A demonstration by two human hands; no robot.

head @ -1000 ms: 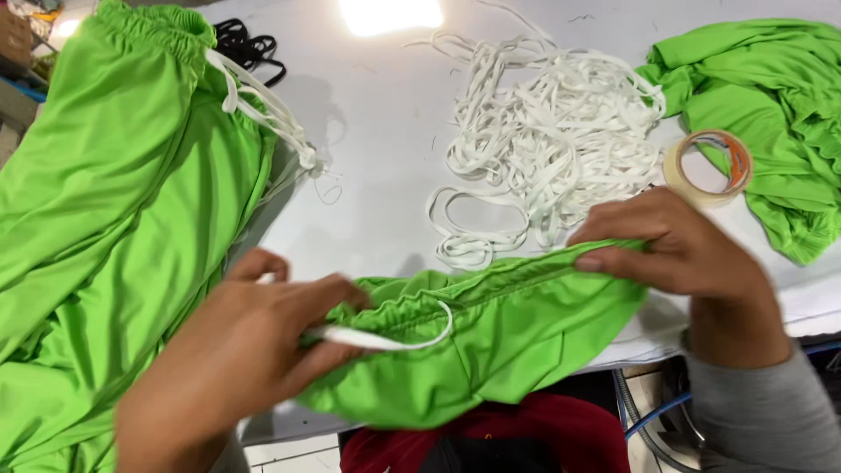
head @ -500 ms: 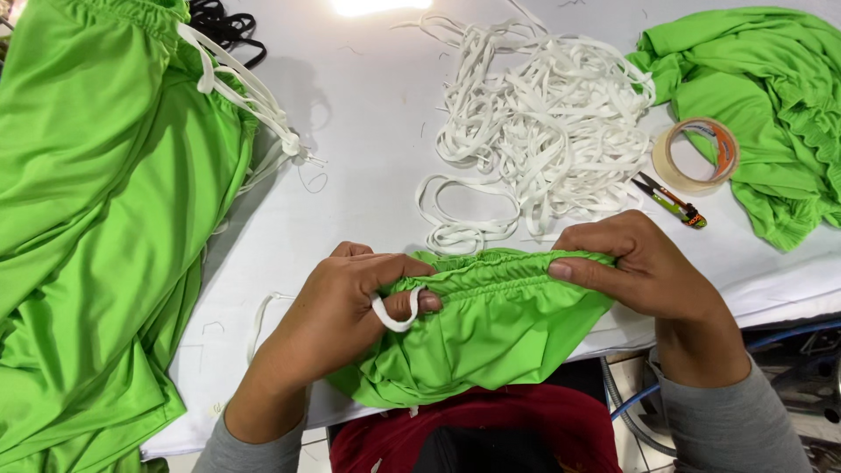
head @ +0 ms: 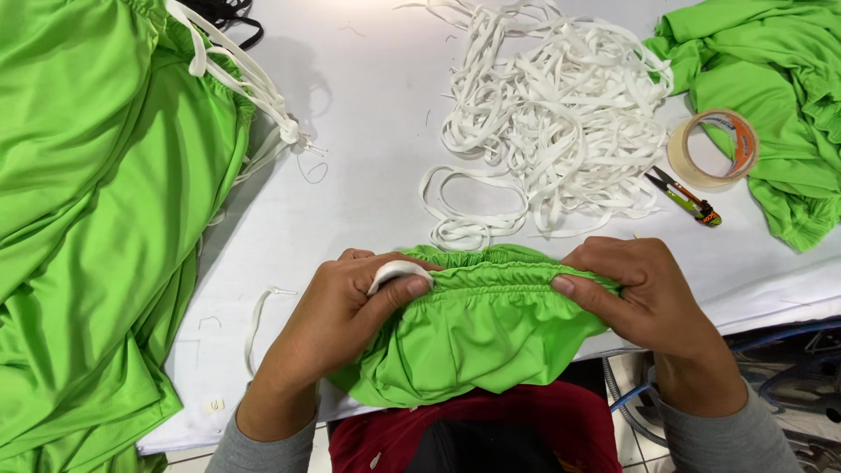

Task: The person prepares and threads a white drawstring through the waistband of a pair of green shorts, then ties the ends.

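Left hand (head: pixel 337 320) now nearer the right hand (head: pixel 644 302), fingers pinching cord (head: pixel 399 270) and waistband (head: pixel 499 278)

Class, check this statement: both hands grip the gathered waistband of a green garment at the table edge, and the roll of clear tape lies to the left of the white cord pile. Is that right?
Not quite. The head view shows the roll of clear tape to the right of the white cord pile, beside a small cutter. The left hand and right hand do grip the green garment's waistband.

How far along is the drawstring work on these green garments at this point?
Looks done: the green pile at left shows white cords tied at a waistband. In hand: the left hand pinches a white cord at the gathered waistband; the right hand grips it. Left: loose cords and another green heap.
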